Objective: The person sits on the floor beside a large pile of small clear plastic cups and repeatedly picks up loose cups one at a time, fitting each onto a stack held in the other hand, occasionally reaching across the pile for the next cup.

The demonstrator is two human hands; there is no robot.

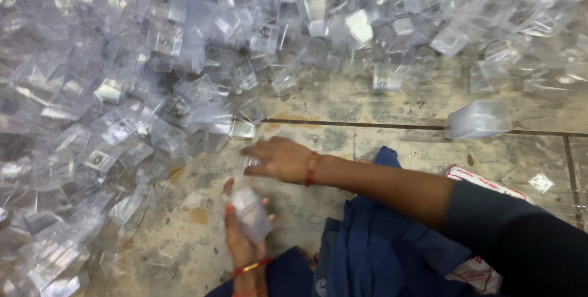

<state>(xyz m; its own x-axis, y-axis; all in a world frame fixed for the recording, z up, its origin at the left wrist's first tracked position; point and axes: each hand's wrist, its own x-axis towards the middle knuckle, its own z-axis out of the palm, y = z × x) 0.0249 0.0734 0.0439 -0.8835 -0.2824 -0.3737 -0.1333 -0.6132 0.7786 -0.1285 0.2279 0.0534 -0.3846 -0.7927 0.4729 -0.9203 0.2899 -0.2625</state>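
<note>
While the left hand point(245, 236) grips a stack of small clear plastic box pieces point(250, 213) above the stained concrete floor point(367, 104), the right hand point(278, 159) reaches out, fingers narrowed on a tiny clear piece. Nudging the huge heap of clear plastic boxes point(122, 88) could trigger a slide; bare floor remains only toward the right edge.

The heap of boxes point(122, 88) is clear plastic, glinting white and grey. The floor point(380, 104) is mottled beige stone with dark seams and rusty stains. The cloth point(380, 248) is deep blue; a red thread point(311, 169) circles the right wrist.
</note>
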